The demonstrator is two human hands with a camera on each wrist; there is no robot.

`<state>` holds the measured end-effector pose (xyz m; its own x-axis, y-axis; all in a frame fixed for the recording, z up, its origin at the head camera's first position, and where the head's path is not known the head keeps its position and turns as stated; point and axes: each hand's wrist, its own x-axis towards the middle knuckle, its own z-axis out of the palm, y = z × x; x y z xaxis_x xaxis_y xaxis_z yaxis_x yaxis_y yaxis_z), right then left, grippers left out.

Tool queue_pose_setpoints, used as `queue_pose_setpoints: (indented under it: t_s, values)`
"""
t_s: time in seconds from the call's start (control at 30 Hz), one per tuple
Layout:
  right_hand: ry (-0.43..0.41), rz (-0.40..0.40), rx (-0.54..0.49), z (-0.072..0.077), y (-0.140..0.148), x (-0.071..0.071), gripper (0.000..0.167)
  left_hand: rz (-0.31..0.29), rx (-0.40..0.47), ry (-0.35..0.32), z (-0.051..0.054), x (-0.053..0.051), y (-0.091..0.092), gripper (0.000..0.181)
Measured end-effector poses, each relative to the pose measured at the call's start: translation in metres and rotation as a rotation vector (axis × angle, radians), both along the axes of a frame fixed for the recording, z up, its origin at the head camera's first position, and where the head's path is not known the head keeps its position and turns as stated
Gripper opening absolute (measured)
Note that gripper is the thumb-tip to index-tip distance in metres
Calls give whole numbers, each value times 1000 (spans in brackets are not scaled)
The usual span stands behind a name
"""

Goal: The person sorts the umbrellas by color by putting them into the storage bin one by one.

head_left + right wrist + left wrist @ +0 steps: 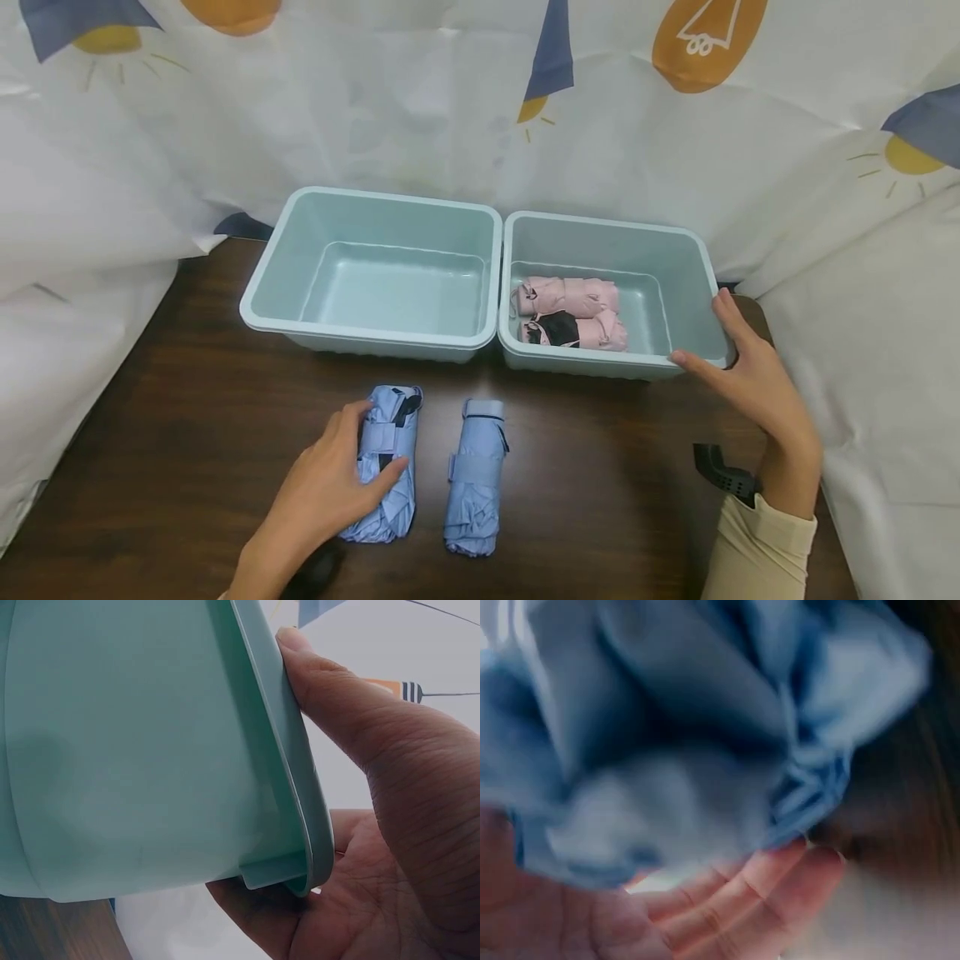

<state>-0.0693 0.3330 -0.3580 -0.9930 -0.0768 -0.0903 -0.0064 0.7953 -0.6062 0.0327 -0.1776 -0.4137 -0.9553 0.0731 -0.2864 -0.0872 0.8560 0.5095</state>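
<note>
A light-blue folded umbrella (393, 437) lies lengthwise on the dark wooden table, and my left hand (318, 487) grips it, thumb over its right side and fingers at its left edge. Blurred blue folds (682, 802) fill the left wrist view, with fingers (735, 900) below them. To its right lies a second blue folded umbrella (475, 479), untouched. My right hand (757, 379) holds the front right corner of the right-hand pale-green bin (600, 223). In the right wrist view, the thumb (330, 690) is against the bin's rim (289, 750).
Two pink folded umbrellas (570, 296) lie side by side in the left part of the right bin. A matching left bin (390, 198) with nothing in it stands beside it. White patterned cloth (420, 100) hangs behind the table and at both sides.
</note>
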Motion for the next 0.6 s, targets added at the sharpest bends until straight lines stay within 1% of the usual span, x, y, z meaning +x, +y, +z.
queue_pose_setpoints:
  t_s: [0.13, 0.2, 0.37, 0.5, 0.6]
  values:
    - [-16, -4, 0, 3, 0, 0, 100, 41, 18, -52, -2, 0, 8, 91]
    - [-27, -7, -6, 3, -1, 0, 101, 60, 6, -50, -4, 0, 11, 92]
    - [-17, -4, -10, 2, -2, -3, 102, 80, -59, -22, -5, 0, 14, 105]
    - [-15, -11, -7, 2, -1, -3, 102, 82, -62, -33, -7, -1, 17, 100]
    - [-36, -15, -15, 4, -2, -1, 102, 85, -66, -35, -9, -1, 19, 95]
